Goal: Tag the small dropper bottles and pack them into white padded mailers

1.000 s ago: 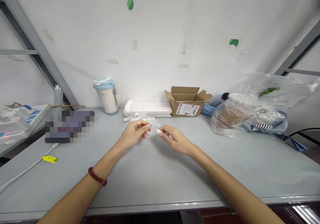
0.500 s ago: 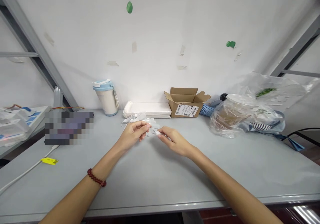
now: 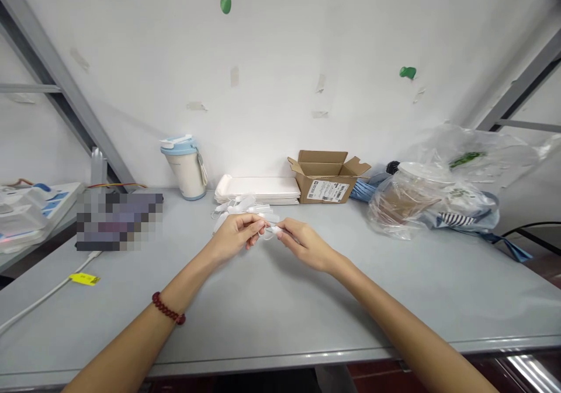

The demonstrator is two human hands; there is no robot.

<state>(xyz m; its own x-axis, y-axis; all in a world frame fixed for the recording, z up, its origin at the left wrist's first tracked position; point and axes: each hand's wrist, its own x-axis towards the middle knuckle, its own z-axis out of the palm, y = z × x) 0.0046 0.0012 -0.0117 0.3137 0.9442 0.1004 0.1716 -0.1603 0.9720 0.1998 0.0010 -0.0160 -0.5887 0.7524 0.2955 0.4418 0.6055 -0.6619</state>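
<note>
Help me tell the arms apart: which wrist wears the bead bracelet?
The left wrist: a dark red bead bracelet circles it; the right wrist is bare.

The small piece (image 3: 274,229) you pinch is white, as is the heap (image 3: 244,204) just beyond your grip. Behind that, a brown box (image 3: 325,166) with a white label (image 3: 328,191); left of it, a white cup (image 3: 189,178) with a pale blue lid (image 3: 177,146). Grey table (image 3: 272,305) beneath.

A pixelated block (image 3: 118,220) hides something on the table's left, and the small white piece (image 3: 270,228) pinched between both hands is too tiny to identify.
</note>
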